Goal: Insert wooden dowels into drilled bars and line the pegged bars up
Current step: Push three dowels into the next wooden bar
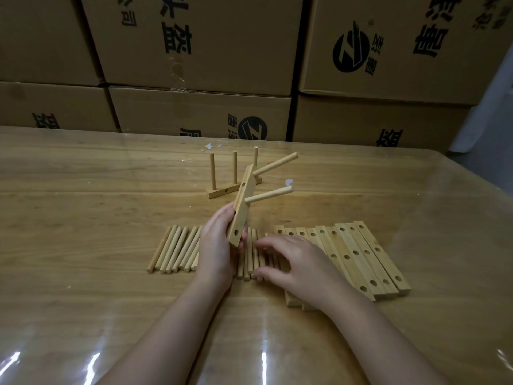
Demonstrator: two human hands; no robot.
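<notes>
My left hand point(218, 243) grips the lower end of a drilled wooden bar point(242, 209), tilted up on edge above the table. Two dowels point(269, 194) stick out of that bar toward the right, and one hole near its lower end is bare. My right hand point(294, 262) reaches over the row of loose dowels point(177, 250) lying on the table, its fingers spread and touching them. Behind stands a finished bar point(222, 192) with three upright dowels. A row of several drilled bars point(358, 257) lies to the right.
The wooden table point(83, 204) has a glossy clear cover. Stacked cardboard boxes point(200, 65) form a wall along its far edge. A white smear point(211, 146) marks the table near the back.
</notes>
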